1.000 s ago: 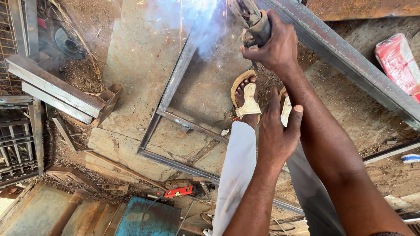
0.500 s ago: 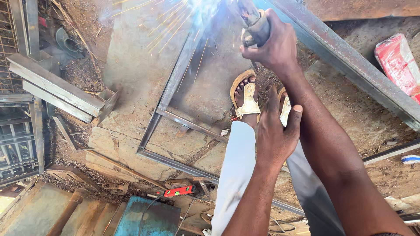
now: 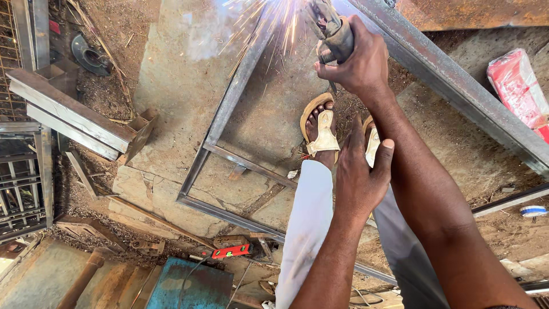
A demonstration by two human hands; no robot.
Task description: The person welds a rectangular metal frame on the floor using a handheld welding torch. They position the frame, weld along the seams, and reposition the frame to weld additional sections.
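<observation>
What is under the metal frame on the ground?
The metal frame lies on flat stone slabs and dirt. A sandalled foot stands inside it. The trouser leg covers the frame's near corner.

Steel frame (image 3: pixel 229 123) lies on slab (image 3: pixel 171 86) (sandalled foot (image 3: pixel 320 129) inside).

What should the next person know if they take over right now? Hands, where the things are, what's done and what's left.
Right hand: fingers closed around the welding electrode holder, raised over the far end of the steel frame, sparks flying at the top bar.
Left hand: empty, fingers spread, hovering above the knees and sandalled feet.
Frame lies flat on the concrete slab; a long steel bar crosses at the right. Red spirit level lies near the frame's near corner.
Done: frame laid out with its crossbar in place.
Left: the joint under the sparks is in progress; state of the other corners cannot be told.
</observation>
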